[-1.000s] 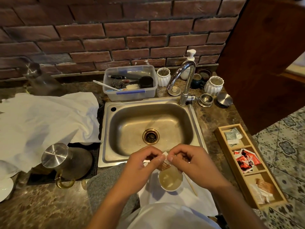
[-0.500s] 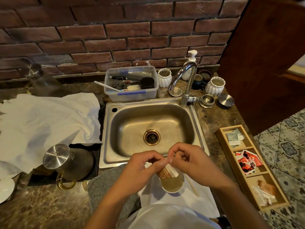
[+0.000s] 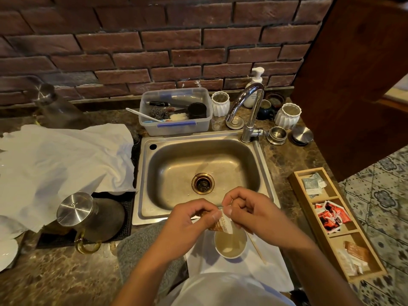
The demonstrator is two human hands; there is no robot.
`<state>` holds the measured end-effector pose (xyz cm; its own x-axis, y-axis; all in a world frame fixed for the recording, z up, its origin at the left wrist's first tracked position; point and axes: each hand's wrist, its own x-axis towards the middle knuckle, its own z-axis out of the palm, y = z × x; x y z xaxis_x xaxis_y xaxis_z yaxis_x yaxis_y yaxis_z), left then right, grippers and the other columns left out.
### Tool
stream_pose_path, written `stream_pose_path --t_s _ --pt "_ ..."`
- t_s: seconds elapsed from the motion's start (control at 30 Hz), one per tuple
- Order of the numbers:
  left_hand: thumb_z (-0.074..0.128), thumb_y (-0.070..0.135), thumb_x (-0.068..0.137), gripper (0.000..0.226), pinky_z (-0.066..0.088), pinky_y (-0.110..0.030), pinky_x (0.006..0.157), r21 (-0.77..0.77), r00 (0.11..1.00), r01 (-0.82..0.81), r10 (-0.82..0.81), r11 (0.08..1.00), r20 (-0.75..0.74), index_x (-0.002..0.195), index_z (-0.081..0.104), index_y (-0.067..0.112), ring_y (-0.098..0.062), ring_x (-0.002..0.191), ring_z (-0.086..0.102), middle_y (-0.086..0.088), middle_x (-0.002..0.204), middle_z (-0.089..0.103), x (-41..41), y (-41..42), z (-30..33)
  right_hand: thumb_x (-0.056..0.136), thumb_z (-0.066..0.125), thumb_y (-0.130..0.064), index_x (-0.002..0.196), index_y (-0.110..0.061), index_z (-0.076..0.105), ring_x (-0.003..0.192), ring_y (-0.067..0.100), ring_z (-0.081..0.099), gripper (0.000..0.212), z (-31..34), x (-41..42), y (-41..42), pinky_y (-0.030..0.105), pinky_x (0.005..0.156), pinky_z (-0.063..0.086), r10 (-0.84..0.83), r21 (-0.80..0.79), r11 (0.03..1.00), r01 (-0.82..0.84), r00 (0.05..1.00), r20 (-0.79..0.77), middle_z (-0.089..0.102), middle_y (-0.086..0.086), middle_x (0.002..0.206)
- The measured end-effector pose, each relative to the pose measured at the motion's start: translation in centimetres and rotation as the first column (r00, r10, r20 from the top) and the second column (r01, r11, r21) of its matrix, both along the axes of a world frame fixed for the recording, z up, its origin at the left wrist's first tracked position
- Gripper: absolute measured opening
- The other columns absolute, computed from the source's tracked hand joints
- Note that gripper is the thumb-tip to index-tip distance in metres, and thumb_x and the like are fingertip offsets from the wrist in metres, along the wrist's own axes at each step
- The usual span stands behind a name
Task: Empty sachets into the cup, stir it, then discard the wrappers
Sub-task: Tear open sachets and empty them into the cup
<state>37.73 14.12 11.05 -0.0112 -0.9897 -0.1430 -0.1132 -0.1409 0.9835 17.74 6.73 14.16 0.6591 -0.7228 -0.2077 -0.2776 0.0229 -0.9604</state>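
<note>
Above the cup (image 3: 230,244), both hands (image 3: 217,219) pinching an orange-and-white sachet (image 3: 223,225); its printed lettering too small to read

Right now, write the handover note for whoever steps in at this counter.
Left hand: pinches the sachet at its upper left.
Right hand: pinches the sachet's top edge; it looks mid-tear.
The sachet hangs over the cup, which stands on a white napkin in front of the sink and holds pale liquid.
The stir stick lies on the napkin right of the cup.
More sachets sit in the wooden tray on the right.
Done: sachet picked up, held over the cup.
Left: finish opening, pour, stir, bin the wrappers. No bin in view.
</note>
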Motion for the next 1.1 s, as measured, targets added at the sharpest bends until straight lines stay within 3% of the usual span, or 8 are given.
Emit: stream_pose_path --t_s 0.13,0.27,0.47,0.67,0.83,1.0,1.1 --pt "0.071 0.021 0.093 0.007 0.059 -0.035 0.077 0.011 0.999 0.011 -0.012 1.0 0.037 0.089 0.077 0.021 -0.019 0.081 0.07 0.0 0.083 0.075 0.0 0.0 -0.1 0.1 0.061 -0.014 0.098 -0.008 0.065 0.059 0.004 0.056 0.008 -0.1 0.0 0.2 0.017 0.058 0.044 0.056 -0.011 0.998 -0.056 0.998 -0.022 0.063 0.001 0.067" --pt "0.067 0.014 0.095 0.01 0.054 -0.024 0.072 0.015 1.0 0.01 -0.01 1.0 0.022 0.091 0.077 0.016 -0.012 0.076 0.068 -0.001 0.081 0.074 -0.1 0.0 -0.1 0.1 0.062 -0.014 0.097 -0.01 0.065 0.063 0.008 0.058 0.005 -0.2 0.0 0.2 0.021 0.06 0.046 0.036 -0.03 0.999 -0.037 0.999 -0.03 0.062 0.001 0.069" --pt "0.066 0.019 0.095 0.011 0.055 -0.027 0.074 0.013 0.998 0.051 -0.052 0.999 0.042 0.09 0.076 0.021 -0.013 0.078 0.067 0.0 0.082 0.073 0.0 0.1 -0.2 0.1 0.062 -0.023 0.1 -0.017 0.064 0.066 0.006 0.062 0.006 -0.2 -0.3 0.2 0.024 0.061 0.049 0.113 -0.075 0.99 -0.123 0.986 -0.121 0.067 0.001 0.074" --pt "0.067 0.024 0.095 0.011 0.051 -0.02 0.07 -0.002 0.993 0.073 -0.072 0.997 0.089 0.089 0.075 0.027 -0.008 0.075 0.064 -0.001 0.081 0.072 0.1 0.2 -0.1 0.101 0.062 -0.024 0.099 -0.018 0.064 0.073 0.024 0.066 0.007 -0.2 -0.4 0.3 0.044 0.067 0.054 0.177 -0.122 0.972 -0.199 0.97 -0.17 0.068 0.006 0.077" --pt "0.067 0.025 0.095 0.011 0.049 -0.02 0.067 0.027 0.997 0.06 -0.062 0.998 0.055 0.09 0.076 0.026 -0.006 0.072 0.062 0.003 0.077 0.071 0.1 0.3 -0.2 0.102 0.06 -0.024 0.096 -0.018 0.065 0.072 0.022 0.066 0.01 -0.7 -0.1 0.3 0.042 0.067 0.052 0.165 -0.17 0.967 -0.192 0.973 -0.162 0.069 0.006 0.076" --pt "0.066 0.022 0.094 0.012 0.048 -0.023 0.063 0.045 0.999 0.032 -0.033 0.998 0.019 0.09 0.077 0.019 -0.008 0.065 0.059 -0.008 0.074 0.07 -0.1 0.2 -0.2 0.101 0.061 -0.022 0.095 -0.017 0.067 0.071 0.019 0.066 0.01 -1.0 -0.1 0.2 0.039 0.066 0.052 0.138 -0.198 0.966 -0.167 0.978 -0.154 0.068 0.005 0.075" --pt "0.067 0.016 0.096 0.012 0.046 -0.021 0.06 0.074 0.999 0.011 -0.008 0.997 -0.032 0.091 0.077 0.013 -0.006 0.064 0.059 0.002 0.07 0.069 -0.2 0.1 -0.2 0.101 0.061 -0.021 0.095 -0.017 0.068 0.07 0.019 0.066 0.01 -1.2 0.0 0.2 0.039 0.065 0.051 0.121 -0.227 0.962 -0.152 0.982 -0.142 0.068 0.003 0.074"
